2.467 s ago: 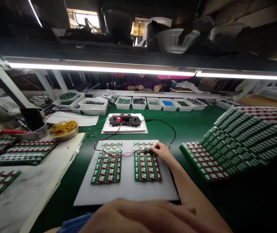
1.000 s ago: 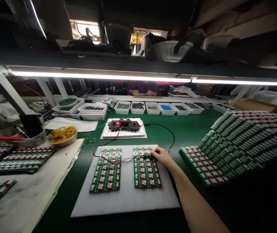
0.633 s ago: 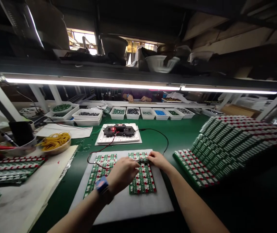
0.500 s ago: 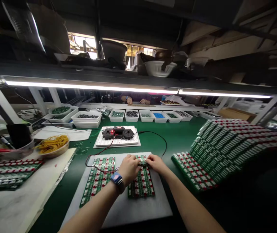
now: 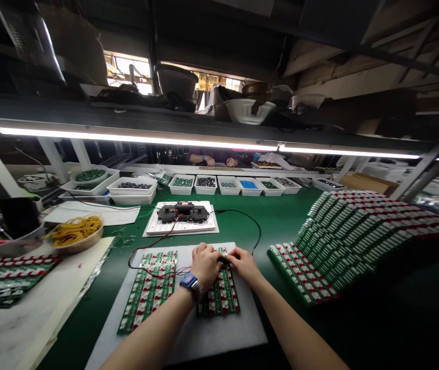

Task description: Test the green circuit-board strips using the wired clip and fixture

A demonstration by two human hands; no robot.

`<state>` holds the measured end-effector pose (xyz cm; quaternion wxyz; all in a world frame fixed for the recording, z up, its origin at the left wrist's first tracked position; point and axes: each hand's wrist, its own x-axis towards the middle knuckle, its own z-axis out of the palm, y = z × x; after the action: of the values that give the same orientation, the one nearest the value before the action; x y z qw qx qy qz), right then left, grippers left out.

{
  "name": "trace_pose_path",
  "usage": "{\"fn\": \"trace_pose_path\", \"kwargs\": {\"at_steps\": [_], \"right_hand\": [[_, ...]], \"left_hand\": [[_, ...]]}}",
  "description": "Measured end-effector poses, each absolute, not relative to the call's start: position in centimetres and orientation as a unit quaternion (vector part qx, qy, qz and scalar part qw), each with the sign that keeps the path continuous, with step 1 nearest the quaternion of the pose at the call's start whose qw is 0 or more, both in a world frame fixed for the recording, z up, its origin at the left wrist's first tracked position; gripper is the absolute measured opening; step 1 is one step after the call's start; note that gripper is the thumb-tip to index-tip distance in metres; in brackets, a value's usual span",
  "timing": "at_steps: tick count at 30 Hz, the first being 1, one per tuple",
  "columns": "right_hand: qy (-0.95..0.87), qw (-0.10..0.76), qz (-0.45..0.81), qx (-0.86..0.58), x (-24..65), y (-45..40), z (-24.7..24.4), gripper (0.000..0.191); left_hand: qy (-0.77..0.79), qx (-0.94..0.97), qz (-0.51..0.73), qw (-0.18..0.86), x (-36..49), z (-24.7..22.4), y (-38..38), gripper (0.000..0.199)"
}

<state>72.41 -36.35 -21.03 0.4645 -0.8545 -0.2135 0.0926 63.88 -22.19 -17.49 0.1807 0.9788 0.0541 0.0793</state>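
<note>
My left hand, with a blue-faced watch on its wrist, is closed over the top part of a green circuit board panel. Close beside it, my right hand pinches at the panel's top right edge. A small dark piece shows between the fingertips; its kind is unclear. Red and black wires run to my left hand, where their ends are hidden. A second circuit board panel lies to the left. Both panels rest on a pale grey sheet.
Behind the sheet, a black device with wires sits on a white panel. White bins of small parts line the back. Stacked boards stand right; a bowl of yellow rubber bands is left. Another person's hands show beyond.
The red light on the black device no longer shows. My hands stay at the panel's top, the fingertips slightly closer together. The whole view has shifted a little.
</note>
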Motion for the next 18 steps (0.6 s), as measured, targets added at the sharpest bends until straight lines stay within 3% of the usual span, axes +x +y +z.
{"fn": "trace_pose_path", "kwargs": {"at_steps": [5, 18], "right_hand": [[-0.237, 0.505, 0.096, -0.824, 72.1, -37.3, -20.5, 0.018], [-0.244, 0.513, 0.139, -0.811, 71.3, -38.3, -20.2, 0.016]], "left_hand": [[0.034, 0.977, 0.1, 0.186, 63.1, -17.0, -22.3, 0.02], [-0.013, 0.96, 0.138, 0.243, 62.4, -19.2, -21.8, 0.02]]}}
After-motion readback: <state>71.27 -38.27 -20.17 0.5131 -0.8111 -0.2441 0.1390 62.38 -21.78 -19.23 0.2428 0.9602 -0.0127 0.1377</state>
